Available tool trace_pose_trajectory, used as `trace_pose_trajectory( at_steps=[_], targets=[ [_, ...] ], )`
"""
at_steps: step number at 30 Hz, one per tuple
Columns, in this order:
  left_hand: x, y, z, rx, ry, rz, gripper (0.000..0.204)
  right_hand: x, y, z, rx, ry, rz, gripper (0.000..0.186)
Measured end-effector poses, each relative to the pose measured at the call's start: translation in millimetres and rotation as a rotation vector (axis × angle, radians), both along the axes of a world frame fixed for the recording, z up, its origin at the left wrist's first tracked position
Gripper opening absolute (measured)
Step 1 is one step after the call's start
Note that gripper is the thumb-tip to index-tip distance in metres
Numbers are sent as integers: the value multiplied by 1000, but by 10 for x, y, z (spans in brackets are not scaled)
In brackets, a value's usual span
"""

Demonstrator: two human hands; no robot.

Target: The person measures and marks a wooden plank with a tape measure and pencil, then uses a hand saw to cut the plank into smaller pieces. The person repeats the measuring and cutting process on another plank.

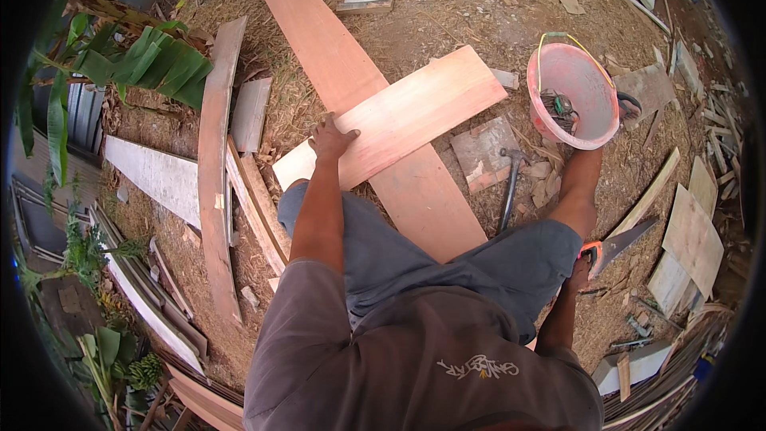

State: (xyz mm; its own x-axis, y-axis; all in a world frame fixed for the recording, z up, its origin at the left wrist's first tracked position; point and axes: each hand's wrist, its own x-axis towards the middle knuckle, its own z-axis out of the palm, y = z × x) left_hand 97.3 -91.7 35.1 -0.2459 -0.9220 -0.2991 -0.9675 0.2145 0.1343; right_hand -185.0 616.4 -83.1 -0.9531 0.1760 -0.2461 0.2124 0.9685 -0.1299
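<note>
A short pale wooden board (431, 108) lies slantwise across a longer reddish plank (335, 52), which runs from the far left toward my lap. My left hand (332, 142) grips the short board near its left end, the thumb on its top face and the fingers at its far edge. Low at my right side, beside my knee, my right hand (582, 273) is closed on the orange handle of a handsaw (627, 244). The saw blade points outward to the right, apart from the board. Part of the right hand's grip is hidden behind the handle and my leg.
A reddish bucket (595, 140) with nails or similar small metal pieces stands by my right foot. A hammer (511, 185) lies near a square wood scrap (483, 161). Planks (214, 183) lie on the left near banana leaves (163, 64); plywood pieces (692, 238) lie on the right.
</note>
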Motion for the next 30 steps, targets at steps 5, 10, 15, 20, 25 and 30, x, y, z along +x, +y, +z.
trace_pose_trajectory(
  at_steps=[5, 10, 15, 20, 25, 30],
  targets=[
    [-275, 322, 33, -62, 56, 5, 101, -230, 88, 380, 61, 156, 23, 58],
    [-324, 346, -10, -24, 111, 0, 94, -444, 242, 1516, -401, 734, -93, 52],
    [-332, 333, -68, -37, 117, 25, 94, -265, -373, 2553, -973, 904, 143, 47],
    [-344, 437, -59, -181, 158, -12, 91, -219, -1146, 3221, -1196, 817, -62, 46],
    [-345, 539, 10, -71, 223, -100, 74, -81, -1916, 2617, -1972, 217, -82, 47],
    [-198, 437, 71, 39, 409, -68, 62, 707, -2618, 1710, -2050, -395, -69, 36]
  ],
)
